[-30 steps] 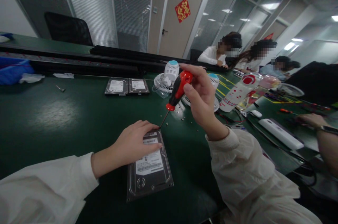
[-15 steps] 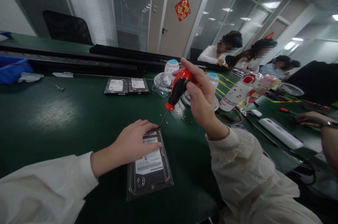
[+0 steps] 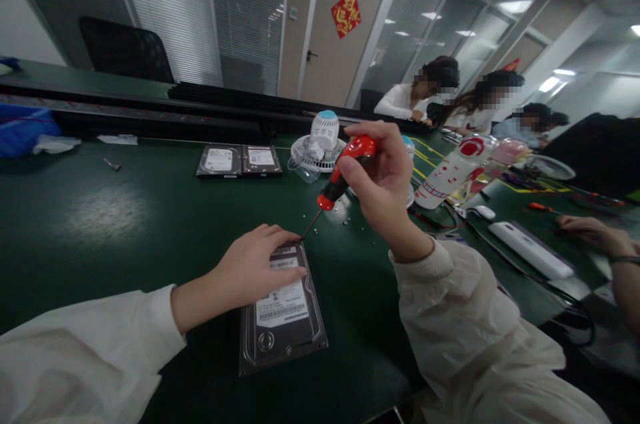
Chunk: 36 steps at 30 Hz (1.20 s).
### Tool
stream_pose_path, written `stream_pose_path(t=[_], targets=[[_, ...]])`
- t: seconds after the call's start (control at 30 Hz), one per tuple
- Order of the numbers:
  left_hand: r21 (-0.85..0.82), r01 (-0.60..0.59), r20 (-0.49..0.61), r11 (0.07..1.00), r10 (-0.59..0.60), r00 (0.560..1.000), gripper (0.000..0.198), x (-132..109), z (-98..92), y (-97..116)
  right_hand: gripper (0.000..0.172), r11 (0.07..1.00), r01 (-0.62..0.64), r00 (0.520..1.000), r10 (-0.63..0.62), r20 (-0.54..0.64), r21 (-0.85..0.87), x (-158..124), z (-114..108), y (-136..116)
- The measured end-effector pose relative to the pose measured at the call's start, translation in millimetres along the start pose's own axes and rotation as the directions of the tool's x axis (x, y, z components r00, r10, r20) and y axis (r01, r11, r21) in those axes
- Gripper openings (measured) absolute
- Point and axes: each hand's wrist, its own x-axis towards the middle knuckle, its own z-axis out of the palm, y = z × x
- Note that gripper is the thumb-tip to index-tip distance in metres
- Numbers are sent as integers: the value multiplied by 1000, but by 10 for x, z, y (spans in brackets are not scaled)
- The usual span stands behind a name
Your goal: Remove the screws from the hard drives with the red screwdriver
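Note:
A silver-and-black hard drive [image 3: 314, 317] with a white label lies on the green table in front of me. My left hand [image 3: 255, 261] holds its far left part, thumb across the label and fingers at the far end. In my right hand [image 3: 383, 177] is a screwdriver [image 3: 333, 189] with a red and black handle, gripped from above and tilted. Its tip meets the drive's far right corner, close to my left fingertips; the exact contact is too small to make out. Several small screws [image 3: 345, 223] are scattered beyond the drive.
Two more hard drives [image 3: 239, 161] lie side by side farther back. Behind my right hand stand white fans [image 3: 325, 137]. To the right are bottles [image 3: 453, 174], a white power strip [image 3: 530, 251] with cables and another person's hand [image 3: 595, 234]. A blue bin [image 3: 27, 131] sits far left.
My right hand has turned around the screwdriver handle and sits a little lower, with the fingers curled more. The tip stays at the drive's corner. My left hand has barely moved.

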Motion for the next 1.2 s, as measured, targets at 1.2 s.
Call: stream_pose_path(t=[1.2], targets=[[11,-49,-40,999,49,998,61,9,53,-57,40,996,-83,993,84,81,-13,-49,56,-40]])
